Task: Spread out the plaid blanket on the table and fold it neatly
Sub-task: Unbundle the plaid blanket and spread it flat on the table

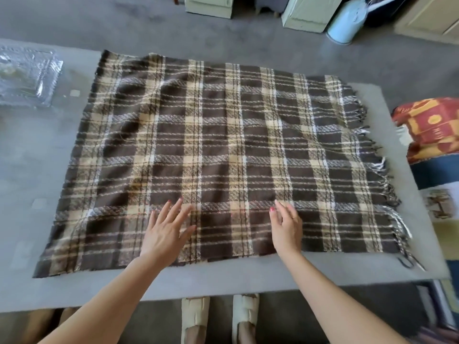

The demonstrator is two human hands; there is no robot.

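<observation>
1. My left hand (165, 228) lies flat on the plaid blanket (223, 150), fingers spread wide, gripping nothing. The open palm presses the cloth down so it stays put while I smooth it.
2. My right hand (285, 228) is just beside it, to its right, also open and empty, fingers loosely together and touching the cloth near its front edge.
3. The blanket lies spread on the table (29, 155), running away from both hands to the far edge. Its near hem sits just behind my wrists.
4. The fringe (382, 170) hangs along the side beyond my right hand; the plain side lies beyond my left.
5. Ripples remain ahead of my left hand, toward the far corner. In my judgement, smoothing is the step in hand; folding has not begun.
6. A clear plastic bag (27, 75) rests far out past my left hand, well apart from the cloth, so it should not hinder a fold.
</observation>
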